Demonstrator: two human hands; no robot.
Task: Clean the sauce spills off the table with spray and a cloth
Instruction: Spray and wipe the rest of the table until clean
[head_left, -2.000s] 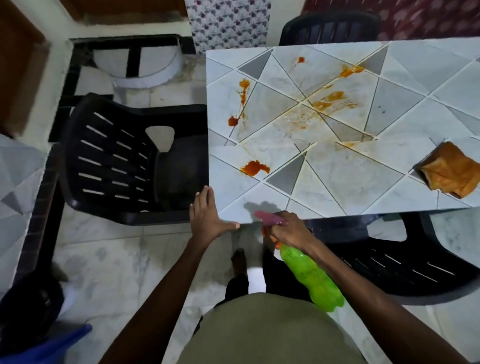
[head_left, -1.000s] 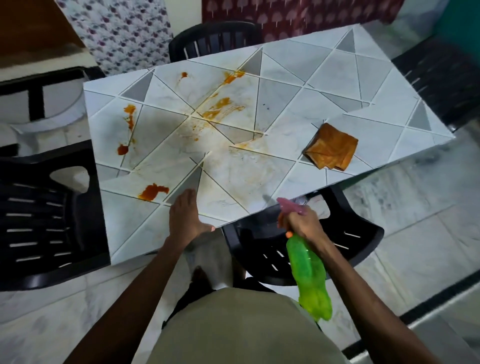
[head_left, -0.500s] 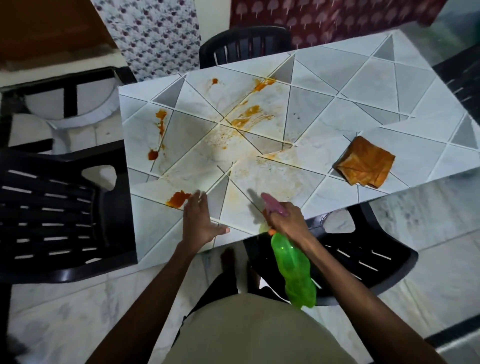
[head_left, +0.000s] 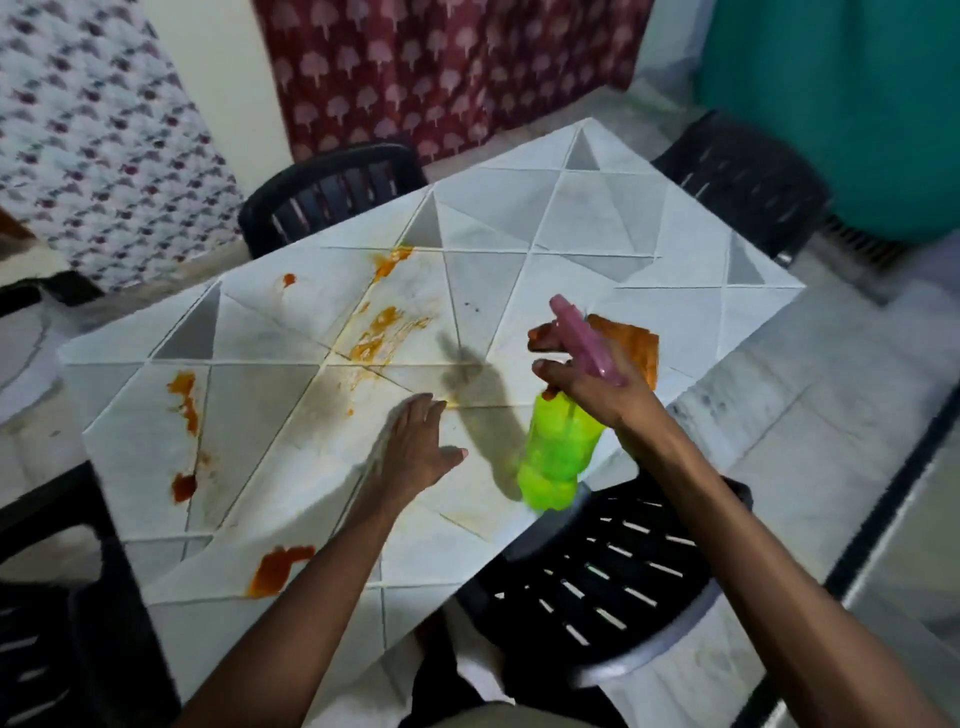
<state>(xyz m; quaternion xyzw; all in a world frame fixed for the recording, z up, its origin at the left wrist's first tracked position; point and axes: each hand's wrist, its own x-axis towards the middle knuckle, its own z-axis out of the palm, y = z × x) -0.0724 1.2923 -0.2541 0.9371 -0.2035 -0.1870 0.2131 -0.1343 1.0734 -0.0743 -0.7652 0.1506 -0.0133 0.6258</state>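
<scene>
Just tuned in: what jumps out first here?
The bright green bottle, held over the table's near edge by the right hand, catches the eye first. Then orange sauce: a blob at the near-left edge, a streak at left, smears mid-table. The left hand lies flat on the table; a cloth lies behind the bottle.

On table (head_left: 571, 223), left half: sauce spills (head_left: 387, 332). Right of them: cloth (head_left: 631, 345), behind spray bottle (head_left: 558, 447) in right hand (head_left: 587, 384). Left of spray bottle: left hand (head_left: 415, 452) on table. Under near-right edge: chair (head_left: 613, 582).
</scene>
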